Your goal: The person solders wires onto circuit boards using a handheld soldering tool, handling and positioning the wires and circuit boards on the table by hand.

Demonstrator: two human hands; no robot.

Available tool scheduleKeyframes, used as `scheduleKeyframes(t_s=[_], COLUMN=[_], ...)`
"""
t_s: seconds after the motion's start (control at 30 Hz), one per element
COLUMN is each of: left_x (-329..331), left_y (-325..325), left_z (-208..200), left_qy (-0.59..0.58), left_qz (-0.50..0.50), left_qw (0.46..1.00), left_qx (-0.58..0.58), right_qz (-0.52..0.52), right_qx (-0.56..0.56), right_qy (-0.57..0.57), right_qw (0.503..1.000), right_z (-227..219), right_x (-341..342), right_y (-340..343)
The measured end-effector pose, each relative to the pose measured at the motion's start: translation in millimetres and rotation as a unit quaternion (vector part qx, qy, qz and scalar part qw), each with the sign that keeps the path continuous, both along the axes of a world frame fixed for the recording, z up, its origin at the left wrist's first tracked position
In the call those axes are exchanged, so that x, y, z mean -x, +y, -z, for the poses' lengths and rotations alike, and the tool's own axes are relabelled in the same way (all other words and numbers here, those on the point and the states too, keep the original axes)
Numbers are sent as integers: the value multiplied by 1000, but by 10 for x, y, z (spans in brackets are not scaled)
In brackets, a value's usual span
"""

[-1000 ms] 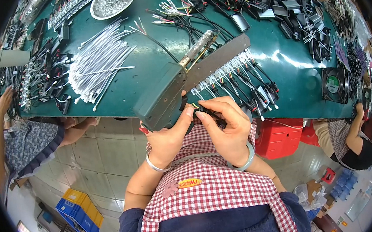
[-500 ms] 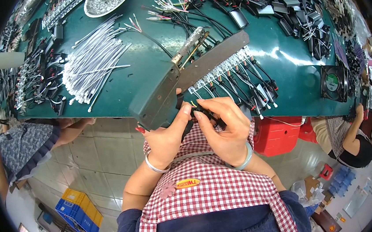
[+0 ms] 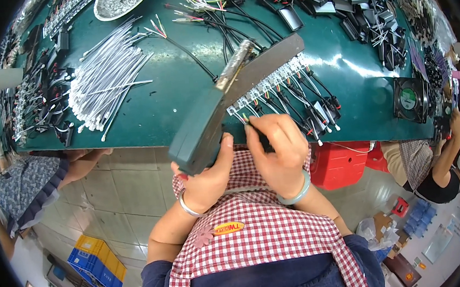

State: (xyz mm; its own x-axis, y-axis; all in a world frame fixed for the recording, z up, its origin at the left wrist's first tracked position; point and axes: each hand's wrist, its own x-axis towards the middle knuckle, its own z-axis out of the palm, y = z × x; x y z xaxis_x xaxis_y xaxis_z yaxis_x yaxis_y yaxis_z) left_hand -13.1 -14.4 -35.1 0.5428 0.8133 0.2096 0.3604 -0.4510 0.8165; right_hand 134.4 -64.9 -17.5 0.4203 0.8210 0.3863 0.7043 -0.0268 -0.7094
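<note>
My left hand (image 3: 207, 182) is wrapped round a dark green gun-shaped hand tool (image 3: 198, 129) with a scuffed metal barrel, which points away over the table. Between thumb and forefinger, my right hand (image 3: 278, 149) pinches thin wire ends (image 3: 246, 118), one tip yellow-green. They lie just short of the near left end of a strip of white terminal blocks (image 3: 267, 89). Wires of several colours, running into black cables, are along that strip. Behind the strip lies a long brown bar (image 3: 274, 58), partly hidden by the tool.
A bundle of thin white strands (image 3: 107, 80) spreads across the green table (image 3: 173, 85) at left. Beyond it stands a shallow dish (image 3: 119, 1) of small metal pieces. Black housings (image 3: 358, 9) pile up far right, near a square fan (image 3: 409, 100). Co-workers sit at both sides.
The tool in my left hand has tipped and come nearer to me, apart from my right hand. My right hand has moved slightly away from me, with the wire ends closer to the strip.
</note>
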Motion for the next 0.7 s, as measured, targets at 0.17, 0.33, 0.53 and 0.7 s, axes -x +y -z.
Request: scheduleKeyframes(t_s=[0.17,0.33,0.53,0.7], left_x=[153,449,595,657], left_y=[5,-37,-29,-57], left_z=[-73,-73,-170,-162], left_qy=[-88,-45,0,16], left_qz=[-101,-69,-15,21], left_qw=[985,990,1000,999], left_qx=[107,111,-9,-37], right_qz=[25,35,28,23], right_qx=[22,42,50,46], right_qy=[-71,-88,-99,-112], right_qw=[997,995,993,992], right_z=[120,105,107,145], right_x=[-37,-31,-35,-44], right_y=[41,72,72,72])
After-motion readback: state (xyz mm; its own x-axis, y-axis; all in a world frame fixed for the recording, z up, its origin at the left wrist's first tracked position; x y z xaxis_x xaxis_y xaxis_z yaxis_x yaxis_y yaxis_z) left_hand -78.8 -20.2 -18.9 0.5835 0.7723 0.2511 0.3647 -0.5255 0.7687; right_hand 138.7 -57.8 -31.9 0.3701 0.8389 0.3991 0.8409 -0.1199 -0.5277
